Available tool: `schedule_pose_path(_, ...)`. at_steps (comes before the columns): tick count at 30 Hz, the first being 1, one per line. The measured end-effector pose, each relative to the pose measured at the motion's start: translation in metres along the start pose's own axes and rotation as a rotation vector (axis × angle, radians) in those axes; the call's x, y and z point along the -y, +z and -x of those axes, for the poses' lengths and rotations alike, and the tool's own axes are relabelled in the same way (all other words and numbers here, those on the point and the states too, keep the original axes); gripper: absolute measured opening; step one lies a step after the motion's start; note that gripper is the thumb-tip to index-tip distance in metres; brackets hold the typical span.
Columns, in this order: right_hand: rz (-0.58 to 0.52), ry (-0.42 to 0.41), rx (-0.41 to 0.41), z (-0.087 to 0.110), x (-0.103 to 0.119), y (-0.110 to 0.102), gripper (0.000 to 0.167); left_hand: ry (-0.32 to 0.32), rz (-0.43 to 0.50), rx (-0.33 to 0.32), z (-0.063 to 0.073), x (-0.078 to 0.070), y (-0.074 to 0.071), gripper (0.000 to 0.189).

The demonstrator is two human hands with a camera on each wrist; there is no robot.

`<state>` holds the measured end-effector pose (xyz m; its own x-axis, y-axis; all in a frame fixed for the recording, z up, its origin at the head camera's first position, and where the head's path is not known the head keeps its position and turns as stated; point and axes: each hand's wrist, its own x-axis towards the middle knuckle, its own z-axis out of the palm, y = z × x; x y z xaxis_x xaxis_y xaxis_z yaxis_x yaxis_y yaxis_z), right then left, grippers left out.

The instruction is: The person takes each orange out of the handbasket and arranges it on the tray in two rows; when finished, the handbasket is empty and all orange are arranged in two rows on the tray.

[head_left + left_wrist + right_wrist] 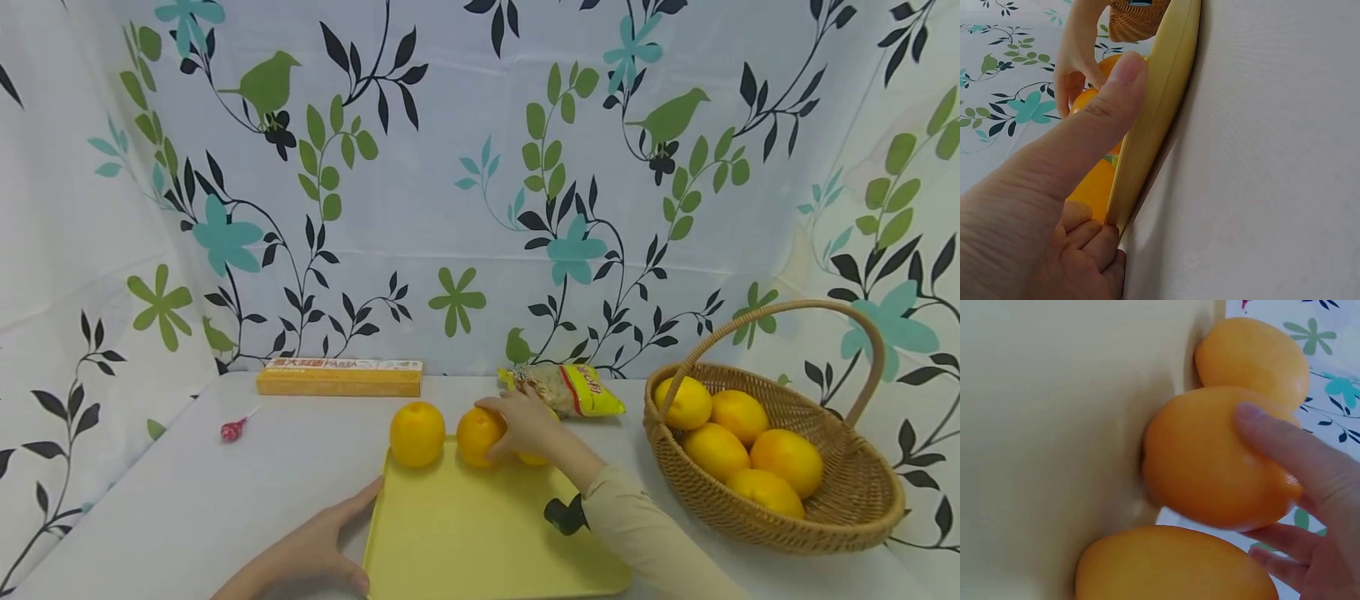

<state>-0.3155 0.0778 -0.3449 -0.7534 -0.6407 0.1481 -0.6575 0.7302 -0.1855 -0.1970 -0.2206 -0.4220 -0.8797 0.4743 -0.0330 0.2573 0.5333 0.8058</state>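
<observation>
My right hand [528,421] holds the middle orange [477,437] at the far edge of a yellow tray [465,533]. In the right wrist view its thumb lies on top of that orange [1216,456] and the fingers pass beneath. Another orange [417,434] sits by the tray's far left corner. A third orange [532,459] is mostly hidden behind the right hand. My left hand [322,537] touches the tray's left side, thumb and fingers spread apart. In the left wrist view, its thumb rests along the tray rim [1160,94].
A wicker basket [862,492] with several oranges stands at right. Behind the tray lie a yellow snack packet [570,390] and a long pasta box [339,379]. A red lollipop [233,430] lies at left. A patterned cloth hangs behind the table.
</observation>
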Motion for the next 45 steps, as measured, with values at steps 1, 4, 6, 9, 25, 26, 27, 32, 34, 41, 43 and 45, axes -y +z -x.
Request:
schedule_pose_path(1, -0.016, 0.002, -0.004, -0.001, 0.001, 0.001, 0.071, 0.0, -0.002, 0.001, 0.0, 0.0, 0.0, 0.11)
schedule_pose_path(4, -0.055, 0.017, -0.007, -0.004, 0.004, 0.004, 0.071, 0.007, -0.015, -0.003, -0.001, -0.002, -0.001, 0.11)
schedule_pose_path(6, -0.054, 0.017, -0.007, -0.005, 0.004, 0.005, 0.073, 0.013, -0.021, -0.003, -0.001, -0.002, -0.001, 0.11)
schedule_pose_path(9, -0.028, 0.03, -0.008, -0.003, 0.004, 0.003, 0.079, 0.019, -0.031, -0.002, -0.002, -0.002, -0.001, 0.11)
schedule_pose_path(25, -0.19, 0.272, -0.012, 0.012, -0.023, -0.014, 0.063, 0.014, -0.032, -0.01, -0.003, 0.001, -0.001, 0.11)
schedule_pose_path(26, -0.183, 0.262, -0.018, 0.012, -0.022, -0.013, 0.063, 0.011, -0.024, -0.009, -0.003, 0.001, 0.0, 0.11)
schedule_pose_path(27, -0.182, 0.256, -0.022, 0.012, -0.022, -0.011, 0.063, 0.009, -0.017, -0.008, -0.002, 0.001, 0.001, 0.11)
schedule_pose_path(32, -0.27, 0.255, -0.062, 0.02, -0.018, -0.014, 0.076, -0.026, 0.036, -0.007, 0.0, 0.001, 0.003, 0.109)
schedule_pose_path(34, -0.322, 0.246, -0.105, 0.027, -0.017, -0.02, 0.079, -0.064, 0.051, -0.011, 0.002, 0.001, 0.004, 0.11)
schedule_pose_path(41, -0.326, 0.145, -0.196, 0.067, -0.024, -0.068, 0.068, -0.091, 0.078, -0.005, 0.003, 0.0, 0.006, 0.11)
schedule_pose_path(43, -0.357, 0.105, -0.176, 0.079, -0.029, -0.082, 0.066, -0.04, 0.06, -0.003, 0.002, 0.0, 0.004, 0.11)
schedule_pose_path(45, -0.414, 0.081, -0.135, 0.092, -0.036, -0.094, 0.061, 0.009, 0.049, 0.004, 0.001, 0.0, 0.002, 0.109)
